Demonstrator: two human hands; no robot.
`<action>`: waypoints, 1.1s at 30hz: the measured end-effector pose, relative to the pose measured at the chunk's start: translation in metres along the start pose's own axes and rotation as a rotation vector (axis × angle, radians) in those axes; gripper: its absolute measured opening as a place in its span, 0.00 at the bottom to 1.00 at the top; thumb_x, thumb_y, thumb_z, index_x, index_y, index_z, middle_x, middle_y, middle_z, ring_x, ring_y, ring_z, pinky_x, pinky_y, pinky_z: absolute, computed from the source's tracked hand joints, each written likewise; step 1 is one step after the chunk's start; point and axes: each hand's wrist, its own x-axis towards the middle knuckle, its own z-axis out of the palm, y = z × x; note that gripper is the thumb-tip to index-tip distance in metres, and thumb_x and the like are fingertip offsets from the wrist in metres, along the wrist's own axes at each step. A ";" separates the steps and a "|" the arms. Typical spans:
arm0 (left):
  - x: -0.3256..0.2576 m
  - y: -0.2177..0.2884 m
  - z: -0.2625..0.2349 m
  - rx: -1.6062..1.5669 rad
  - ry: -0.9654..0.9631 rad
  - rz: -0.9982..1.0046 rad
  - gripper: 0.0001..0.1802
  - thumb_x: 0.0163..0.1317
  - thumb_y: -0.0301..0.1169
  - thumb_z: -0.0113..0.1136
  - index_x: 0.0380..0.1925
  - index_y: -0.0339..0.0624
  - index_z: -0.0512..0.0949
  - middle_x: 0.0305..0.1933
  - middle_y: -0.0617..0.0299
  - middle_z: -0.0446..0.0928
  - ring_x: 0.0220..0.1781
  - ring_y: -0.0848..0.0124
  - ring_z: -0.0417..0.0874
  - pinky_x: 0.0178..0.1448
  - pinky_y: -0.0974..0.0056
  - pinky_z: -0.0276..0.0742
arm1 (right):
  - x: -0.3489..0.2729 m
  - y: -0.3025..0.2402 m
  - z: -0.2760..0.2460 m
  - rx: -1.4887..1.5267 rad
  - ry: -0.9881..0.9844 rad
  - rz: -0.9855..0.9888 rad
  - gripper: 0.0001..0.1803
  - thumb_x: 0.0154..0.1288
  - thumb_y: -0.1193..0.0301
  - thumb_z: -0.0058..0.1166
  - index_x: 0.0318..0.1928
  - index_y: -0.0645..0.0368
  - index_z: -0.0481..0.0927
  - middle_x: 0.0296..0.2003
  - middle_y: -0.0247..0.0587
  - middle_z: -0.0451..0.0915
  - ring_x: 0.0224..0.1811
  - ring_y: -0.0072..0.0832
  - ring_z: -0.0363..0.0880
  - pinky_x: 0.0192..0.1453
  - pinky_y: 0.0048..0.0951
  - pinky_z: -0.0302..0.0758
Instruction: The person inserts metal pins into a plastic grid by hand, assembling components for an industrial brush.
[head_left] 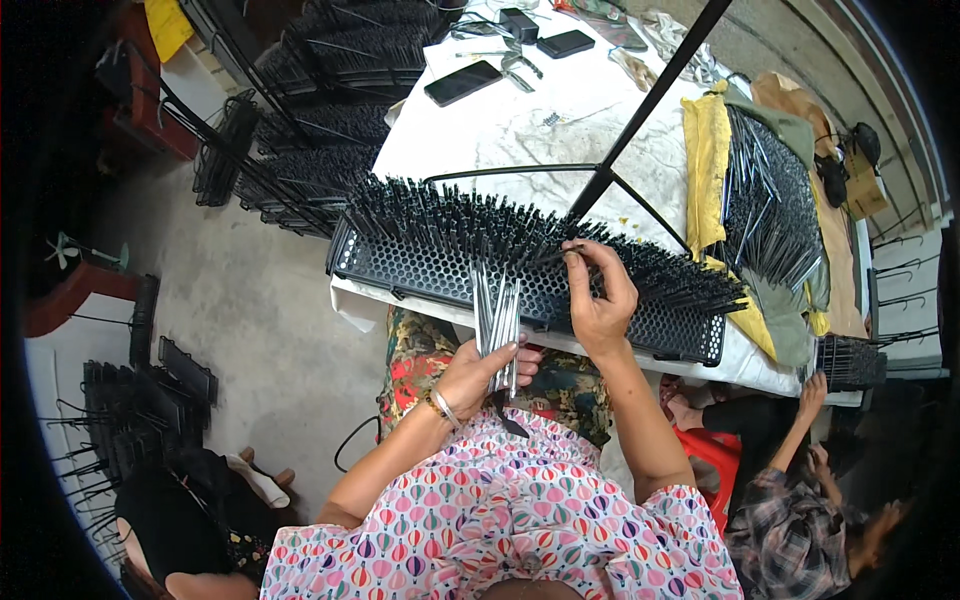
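Observation:
My left hand [473, 376] is wrapped round a bundle of thin silver rods [497, 318] with dark upper ends, below the near edge of a black perforated rack [440, 272]. Many black-tipped rods [470, 215] stand upright in the rack's holes, densest along its far side; the holes nearer me are bare. My right hand [603, 300] is raised over the rack's middle, thumb and forefinger pinched on a thin dark rod [556, 257] that lies slanted above the holes. Whether its lower end sits in a hole cannot be made out.
A black pole [650, 100] rises behind the rack. To the right lies a yellow-edged sack of loose rods [765, 190]. Phones [463, 83] rest on the white-covered table [540, 125]. Filled racks [330, 120] are stacked at left. Co-workers sit at lower left [190, 520] and lower right [795, 510].

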 end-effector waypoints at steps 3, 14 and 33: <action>-0.005 0.003 -0.001 -0.018 0.002 0.005 0.15 0.67 0.30 0.49 0.50 0.30 0.70 0.45 0.47 0.78 0.43 0.64 0.82 0.45 0.64 0.81 | 0.002 0.001 0.003 -0.043 0.016 -0.027 0.07 0.60 0.79 0.55 0.39 0.67 0.77 0.34 0.41 0.81 0.33 0.22 0.78 0.38 0.21 0.75; -0.002 -0.001 -0.005 -0.055 -0.008 0.010 0.15 0.66 0.29 0.51 0.49 0.30 0.70 0.45 0.47 0.77 0.43 0.64 0.82 0.47 0.62 0.81 | 0.009 -0.008 0.015 -0.256 -0.097 -0.132 0.09 0.53 0.76 0.59 0.36 0.62 0.79 0.33 0.40 0.80 0.34 0.36 0.76 0.40 0.34 0.67; 0.004 -0.004 -0.002 -0.091 0.050 -0.024 0.12 0.64 0.27 0.52 0.45 0.36 0.76 0.43 0.60 0.79 0.43 0.72 0.80 0.47 0.69 0.76 | -0.061 -0.018 -0.028 -0.252 -0.682 -0.667 0.15 0.50 0.73 0.52 0.41 0.59 0.79 0.45 0.40 0.77 0.44 0.30 0.77 0.51 0.31 0.72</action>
